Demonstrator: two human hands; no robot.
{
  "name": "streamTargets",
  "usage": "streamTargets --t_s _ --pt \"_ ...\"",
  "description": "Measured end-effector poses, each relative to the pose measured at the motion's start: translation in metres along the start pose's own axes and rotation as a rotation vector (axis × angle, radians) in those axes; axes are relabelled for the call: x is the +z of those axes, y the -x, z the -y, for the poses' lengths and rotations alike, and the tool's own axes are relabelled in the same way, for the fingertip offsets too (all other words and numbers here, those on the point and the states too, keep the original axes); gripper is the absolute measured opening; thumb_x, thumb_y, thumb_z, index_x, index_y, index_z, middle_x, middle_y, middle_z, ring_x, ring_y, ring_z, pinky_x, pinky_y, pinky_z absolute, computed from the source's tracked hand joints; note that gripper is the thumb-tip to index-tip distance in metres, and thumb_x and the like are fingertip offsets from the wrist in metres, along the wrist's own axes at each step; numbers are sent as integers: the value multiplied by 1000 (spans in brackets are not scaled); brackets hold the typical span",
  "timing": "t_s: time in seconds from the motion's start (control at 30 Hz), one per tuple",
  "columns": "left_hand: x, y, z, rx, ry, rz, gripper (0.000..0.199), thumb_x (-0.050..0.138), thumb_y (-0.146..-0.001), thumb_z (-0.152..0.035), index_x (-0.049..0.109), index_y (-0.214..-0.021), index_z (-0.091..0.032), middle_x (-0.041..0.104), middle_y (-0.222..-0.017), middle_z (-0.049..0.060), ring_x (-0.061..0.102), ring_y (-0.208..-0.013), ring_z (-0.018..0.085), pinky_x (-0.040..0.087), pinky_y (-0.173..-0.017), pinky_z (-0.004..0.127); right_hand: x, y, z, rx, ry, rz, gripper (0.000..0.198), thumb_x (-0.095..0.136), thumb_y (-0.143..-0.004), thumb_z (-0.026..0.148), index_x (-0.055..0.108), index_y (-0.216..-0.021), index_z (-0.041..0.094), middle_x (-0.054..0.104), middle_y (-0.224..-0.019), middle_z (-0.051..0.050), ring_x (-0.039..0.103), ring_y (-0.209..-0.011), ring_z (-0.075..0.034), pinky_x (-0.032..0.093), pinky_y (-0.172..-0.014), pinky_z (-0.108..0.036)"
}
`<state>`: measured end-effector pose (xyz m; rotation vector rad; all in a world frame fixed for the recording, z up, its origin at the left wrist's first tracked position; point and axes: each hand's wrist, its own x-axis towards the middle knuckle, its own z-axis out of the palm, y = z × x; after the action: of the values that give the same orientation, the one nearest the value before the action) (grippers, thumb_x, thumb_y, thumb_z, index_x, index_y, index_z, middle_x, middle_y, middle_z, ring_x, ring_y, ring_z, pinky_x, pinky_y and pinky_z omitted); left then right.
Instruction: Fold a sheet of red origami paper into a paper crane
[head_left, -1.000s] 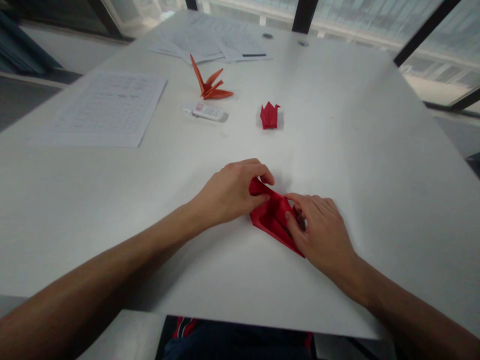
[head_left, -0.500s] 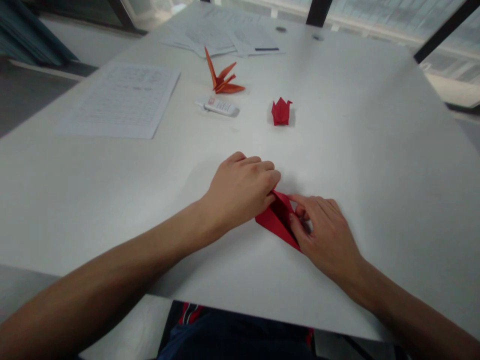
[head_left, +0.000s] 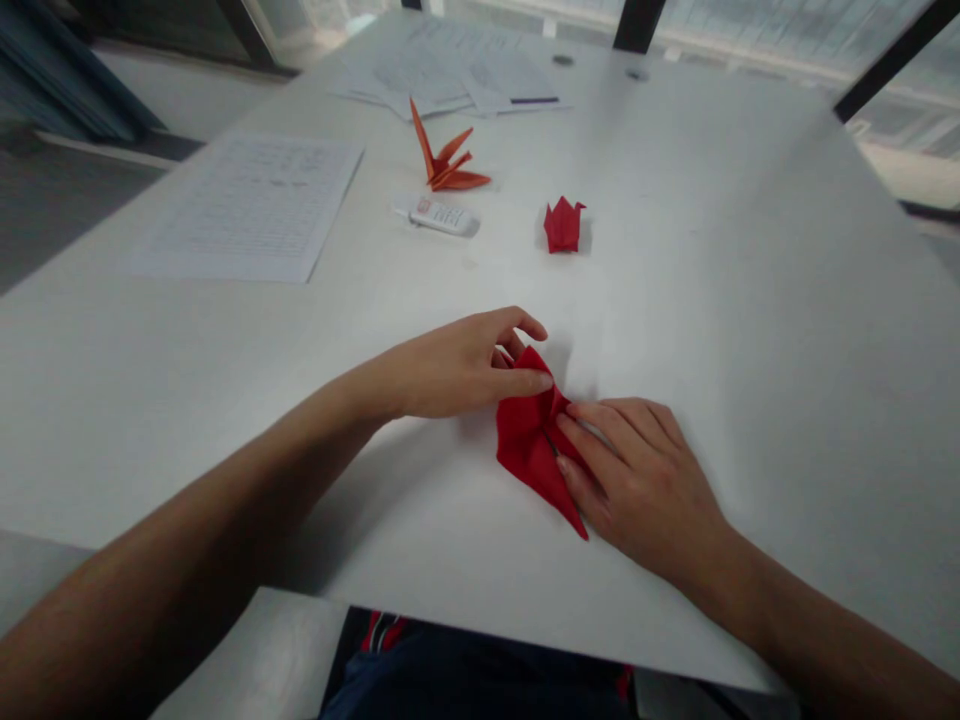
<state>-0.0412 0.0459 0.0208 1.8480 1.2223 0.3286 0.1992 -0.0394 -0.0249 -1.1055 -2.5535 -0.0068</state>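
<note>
A partly folded sheet of red origami paper (head_left: 525,445) lies on the white table close to its front edge, its lower tip pointing toward me. My left hand (head_left: 480,360) has its thumb on the upper part of the paper, with its other fingers curled behind that part and the index finger lifted off. From the right, my right hand (head_left: 630,470) presses its fingertips and thumb onto the paper's right side, hiding part of it. Beyond my hands stands a small red folded paper bird (head_left: 562,226).
An orange paper crane (head_left: 454,172) stands farther back, with a white glue tube (head_left: 444,215) just in front of it. A printed sheet (head_left: 247,210) lies at the left. More loose papers (head_left: 442,70) and a dark pen (head_left: 534,100) are at the far edge.
The red paper has been spread wider and its tip has swung toward me. My left hand has turned, opening from a closed grip to thumb on top; my right fingers now lie flatter.
</note>
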Motion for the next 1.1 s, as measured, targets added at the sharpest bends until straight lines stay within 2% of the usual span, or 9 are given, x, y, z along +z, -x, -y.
streamTargets --t_s 0.1,0.27,0.37,0.47,0.57,0.7,0.83,0.97,1.1 --pt "3 0 -1 -2 -69 -31 51 69 -84 -53 64 -126 -22 76 -90 3 69 -78 22 48 -66 29 -1 0 1 1 -16 32 38 61 -98 28 67 -129 9 72 -127 -16 60 -113 -34 46 -101 -53" --pt "9 -3 2 9 -145 -162 35 65 -87 -38 67 -118 -22 67 -71 -1 59 -64 18 42 -60 29 -6 -1 -1 73 -170 68 34 50 -101 21 67 -129 14 72 -128 -12 59 -115 -31 45 -102 -52" --pt "12 -4 3 18 -105 -194 40 65 -85 -31 65 -124 -22 64 -67 -3 56 -59 16 40 -57 28 -8 -1 -5 117 -298 37 30 45 -101 18 70 -118 17 74 -120 -10 61 -112 -28 46 -102 -51" --pt "16 -3 0 25 -74 -177 44 66 -84 -31 64 -128 -22 65 -65 -3 57 -58 16 41 -57 28 -8 -2 -8 117 -359 -15 32 45 -102 19 68 -124 15 73 -125 -11 61 -117 -27 47 -104 -49" --pt "20 -3 -3 22 -50 -163 44 64 -88 -32 63 -131 -22 68 -66 -3 60 -59 17 43 -58 28 -5 -1 -7 74 -312 -2 39 50 -104 27 62 -137 11 65 -142 -13 54 -133 -28 42 -115 -49" --pt "21 -3 0 30 -29 -170 44 55 -95 -33 58 -138 -23 67 -65 -3 58 -56 16 43 -57 27 -2 0 -4 54 -205 94 46 52 -104 38 60 -141 10 61 -150 -12 48 -143 -31 35 -122 -53" --pt "14 -2 7 132 34 -97 36 49 -100 -33 61 -133 -24 70 -77 -1 63 -65 15 48 -63 27 -5 2 -3 82 -231 138 45 49 -105 41 60 -140 15 58 -154 -11 47 -147 -31 30 -125 -58" --pt "1 1 8 241 58 120 27 57 -99 -39 69 -119 -25 75 -102 3 69 -86 16 52 -80 26 -6 2 -2 124 -258 101 34 60 -98 46 66 -117 18 61 -150 -13 48 -146 -33 27 -127 -62" --pt "-3 2 8 289 13 195 30 72 -91 -40 70 -116 -25 75 -108 3 69 -92 16 52 -82 24 -2 2 0 142 -270 83 11 60 -96 29 63 -103 21 60 -151 -12 49 -146 -30 28 -127 -61"
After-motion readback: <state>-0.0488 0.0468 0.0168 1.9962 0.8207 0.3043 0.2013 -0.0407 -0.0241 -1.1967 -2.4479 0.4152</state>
